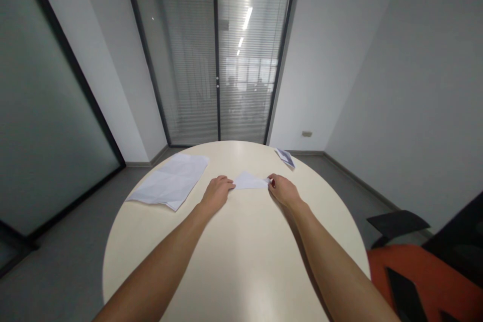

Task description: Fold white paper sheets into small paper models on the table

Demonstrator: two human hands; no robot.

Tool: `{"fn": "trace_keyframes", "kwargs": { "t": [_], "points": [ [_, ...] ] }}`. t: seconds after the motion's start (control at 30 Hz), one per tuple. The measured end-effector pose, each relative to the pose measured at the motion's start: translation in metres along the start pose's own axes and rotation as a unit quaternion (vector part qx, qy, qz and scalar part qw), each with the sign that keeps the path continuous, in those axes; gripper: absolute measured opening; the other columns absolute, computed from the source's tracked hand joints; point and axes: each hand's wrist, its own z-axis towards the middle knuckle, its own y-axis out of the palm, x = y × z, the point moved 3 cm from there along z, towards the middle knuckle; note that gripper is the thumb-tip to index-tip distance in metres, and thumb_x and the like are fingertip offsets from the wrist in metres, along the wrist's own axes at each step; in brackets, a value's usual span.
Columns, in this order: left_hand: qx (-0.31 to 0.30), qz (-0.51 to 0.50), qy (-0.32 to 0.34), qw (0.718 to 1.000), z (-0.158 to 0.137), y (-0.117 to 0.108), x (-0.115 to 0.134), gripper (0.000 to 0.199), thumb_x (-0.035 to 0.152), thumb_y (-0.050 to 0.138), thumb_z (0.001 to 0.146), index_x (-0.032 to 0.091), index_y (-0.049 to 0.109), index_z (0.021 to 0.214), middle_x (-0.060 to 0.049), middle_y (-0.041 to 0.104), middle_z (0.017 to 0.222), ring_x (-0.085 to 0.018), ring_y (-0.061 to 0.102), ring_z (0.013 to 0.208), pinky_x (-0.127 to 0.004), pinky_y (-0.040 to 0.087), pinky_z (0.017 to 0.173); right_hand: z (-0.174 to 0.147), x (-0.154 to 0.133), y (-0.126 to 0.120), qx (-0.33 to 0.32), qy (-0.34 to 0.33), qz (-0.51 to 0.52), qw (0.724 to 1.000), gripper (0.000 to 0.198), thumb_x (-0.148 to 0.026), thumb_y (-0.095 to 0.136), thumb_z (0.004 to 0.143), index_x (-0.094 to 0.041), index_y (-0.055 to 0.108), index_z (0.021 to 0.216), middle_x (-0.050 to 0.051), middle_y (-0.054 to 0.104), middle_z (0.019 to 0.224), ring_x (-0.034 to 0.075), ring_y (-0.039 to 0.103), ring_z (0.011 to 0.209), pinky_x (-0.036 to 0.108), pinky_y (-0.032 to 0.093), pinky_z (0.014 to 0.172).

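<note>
Surface: one round, cream-coloured bench (204,266), its near part extending between the forearms and its far edge curving beyond the fingers. A patch of glare lies on the top, nearer the wearer than the fingers.

Room: grey floor (68,246); pale walls (339,35). Well beyond the fingers stands a dark-framed glass partition (184,60) of two panes with slatted blinds. Far off to the left of the fingers is one frosted glass panel (41,90). One small wall plate (307,134) sits low on the wall, beyond and to the right. One chair (433,271), orange seat, black armrests, stands to the near right of the fingers, beside the bench.

Paper, three pieces counted. One small white folded paper (248,181), triangular, lies between the two hands, its point away from the wearer. One large creased sheet (171,181) lies left of the left fingers. One folded leaflet (286,158) lies beyond the right fingers, near the rim.

Hands, two. Left hand (218,191): fingers close together, touching the triangle's left corner; cannot tell whether they pinch it. Right hand (283,188): thumb and fingers pinching the right corner.
</note>
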Motion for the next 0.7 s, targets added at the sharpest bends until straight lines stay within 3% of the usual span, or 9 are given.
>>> {"fn": "trace_keyframes", "kwargs": {
  "t": [0.2, 0.47, 0.57, 0.7],
  "points": [
    [-0.014, 0.019, 0.000, 1.000, -0.001, -0.006, 0.006, 0.038, 0.009, 0.049, 0.093, 0.026, 0.077, 0.113, -0.006, 0.072, 0.124, -0.024, 0.055, 0.120, -0.042, 0.045, 0.103, -0.001, 0.001, 0.000, 0.004, 0.012, -0.004, 1.000, 0.033, -0.025, 0.050, 0.095, -0.021, 0.062, 0.126, 0.011, 0.072, 0.115, 0.022, 0.066, 0.099, 0.028, 0.043, 0.074],
    [-0.014, 0.013, 0.020, 1.000, -0.004, -0.007, 0.013, 0.040, 0.004, 0.045, 0.092, 0.022, 0.076, 0.109, -0.008, 0.070, 0.127, -0.023, 0.060, 0.117, -0.038, 0.044, 0.106, -0.003, 0.004, 0.000, 0.021, 0.025, 0.000, 0.999, 0.035, -0.021, 0.050, 0.095, -0.021, 0.062, 0.128, 0.011, 0.069, 0.117, 0.022, 0.065, 0.099, 0.029, 0.045, 0.080],
    [-0.021, 0.018, 0.014, 1.000, -0.006, -0.009, 0.017, 0.040, 0.005, 0.044, 0.093, 0.020, 0.075, 0.112, -0.009, 0.070, 0.127, -0.023, 0.060, 0.118, -0.038, 0.044, 0.105, -0.003, 0.001, -0.002, 0.031, -0.008, -0.003, 0.999, 0.032, -0.017, 0.050, 0.093, -0.021, 0.069, 0.119, 0.010, 0.068, 0.117, 0.022, 0.065, 0.101, 0.029, 0.046, 0.083],
    [-0.027, 0.028, 0.016, 0.999, -0.006, -0.012, 0.021, 0.040, 0.009, 0.042, 0.095, 0.020, 0.073, 0.118, -0.009, 0.070, 0.128, -0.024, 0.060, 0.118, -0.040, 0.046, 0.103, -0.004, -0.014, -0.004, 0.034, -0.108, -0.004, 0.994, 0.036, -0.009, 0.049, 0.090, -0.020, 0.074, 0.113, 0.010, 0.068, 0.121, 0.023, 0.061, 0.113, 0.030, 0.044, 0.098]
  ]
}}
